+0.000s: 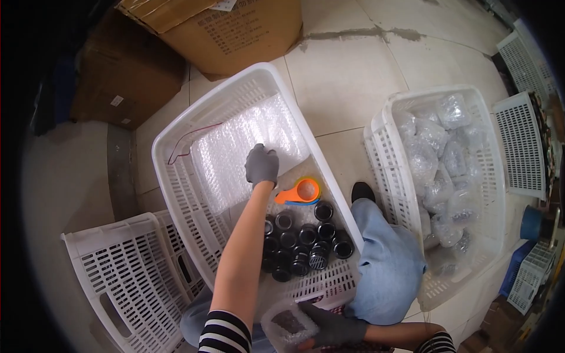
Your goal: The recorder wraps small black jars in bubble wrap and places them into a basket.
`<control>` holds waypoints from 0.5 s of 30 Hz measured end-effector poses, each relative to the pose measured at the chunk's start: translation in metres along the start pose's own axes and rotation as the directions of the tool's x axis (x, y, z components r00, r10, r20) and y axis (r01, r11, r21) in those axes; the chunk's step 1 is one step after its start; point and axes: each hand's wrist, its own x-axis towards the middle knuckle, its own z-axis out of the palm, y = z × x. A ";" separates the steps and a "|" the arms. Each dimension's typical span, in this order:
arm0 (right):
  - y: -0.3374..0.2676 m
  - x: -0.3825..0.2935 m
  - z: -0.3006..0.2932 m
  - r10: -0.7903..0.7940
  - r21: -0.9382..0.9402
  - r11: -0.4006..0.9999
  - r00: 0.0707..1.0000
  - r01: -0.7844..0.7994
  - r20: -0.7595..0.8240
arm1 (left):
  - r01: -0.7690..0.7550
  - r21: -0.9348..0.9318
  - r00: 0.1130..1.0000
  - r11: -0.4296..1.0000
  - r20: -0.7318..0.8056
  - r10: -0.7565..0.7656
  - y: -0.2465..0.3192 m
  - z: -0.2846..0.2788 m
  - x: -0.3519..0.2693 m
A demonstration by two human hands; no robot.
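My left hand (261, 165), in a grey glove, reaches into a white plastic crate (159, 154). Its curled fingers grip at the top of stacked bubble wrap sheets (225, 163); the fingertips are partly hidden. Close to my body, my gloved right hand (335, 327) holds a bubble-wrapped item (290, 325) by its right side, with something dark inside. An orange tape dispenser (307, 190) with a blue edge lies in the crate, right of my left forearm. Below it stand several dark jars (307, 234), some tilted; my forearm covers part of the group.
At the right, another white crate (388, 176) holds several bubble-wrapped items (437, 181). Cardboard boxes (242, 39) stand beyond the near crate. More white crates (128, 273) are at lower left and far right. My foot (363, 191) is between the two main crates. A thin red cord (194, 131) lies by the wrap.
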 end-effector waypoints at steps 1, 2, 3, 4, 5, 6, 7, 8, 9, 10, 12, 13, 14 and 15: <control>-0.010 0.000 0.000 -0.032 0.077 0.997 0.999 0.030 0.023 | 0.007 -0.125 0.994 0.992 0.105 0.006 -0.013 -0.012 0.005; -0.018 0.001 0.002 -0.065 0.151 0.987 0.997 0.057 0.048 | 0.084 -0.437 0.970 0.896 0.240 0.026 -0.031 -0.026 0.004; -0.019 0.003 0.002 -0.064 0.146 0.988 0.996 0.055 0.058 | 0.085 -0.437 0.973 0.895 0.231 0.021 -0.042 -0.038 -0.006; -0.017 0.006 0.002 -0.110 0.202 0.975 0.992 0.096 0.058 | 0.133 -0.586 0.950 0.799 0.306 0.066 -0.054 -0.053 -0.021; -0.017 0.008 0.003 -0.155 0.256 0.957 0.986 0.135 0.061 | 0.189 -0.713 0.923 0.676 0.363 0.125 -0.066 -0.070 -0.040; -0.023 0.008 0.001 -0.188 0.253 0.953 0.981 0.169 0.056 | 0.223 -0.698 0.898 0.680 0.418 0.134 -0.067 -0.090 -0.066; -0.023 0.006 0.001 -0.186 0.244 0.956 0.981 0.166 0.062 | 0.254 -0.681 0.872 0.687 0.469 0.142 -0.068 -0.111 -0.095; -0.021 0.005 0.002 -0.240 0.256 0.939 0.971 0.230 0.009 | 0.257 -0.729 0.861 0.634 0.471 0.193 -0.077 -0.126 -0.121; -0.016 0.004 0.002 -0.289 0.266 0.919 0.956 0.290 -0.044 | 0.264 -0.773 0.849 0.576 0.470 0.242 -0.088 -0.137 -0.148; -0.011 0.001 0.001 -0.268 0.307 0.914 0.963 0.267 -0.040 | 0.279 -0.788 0.835 0.549 0.482 0.266 -0.095 -0.150 -0.175; -0.015 -0.014 0.003 -0.259 0.272 0.927 0.965 0.257 -0.029 | 0.310 -0.808 0.802 0.501 0.505 0.317 -0.108 -0.168 -0.226; -0.016 -0.022 0.005 -0.262 0.231 0.938 0.965 0.260 -0.022 | 0.326 -0.815 0.780 0.479 0.518 0.350 -0.113 -0.170 -0.250; -0.019 -0.035 0.012 -0.248 0.207 0.947 0.969 0.248 -0.026 | 0.389 -0.833 0.759 0.393 0.532 0.375 -0.118 -0.163 -0.272; -0.033 -0.053 0.029 -0.213 0.159 0.964 0.977 0.212 -0.008 | 0.394 -0.842 0.764 0.368 0.522 0.378 -0.118 -0.158 -0.294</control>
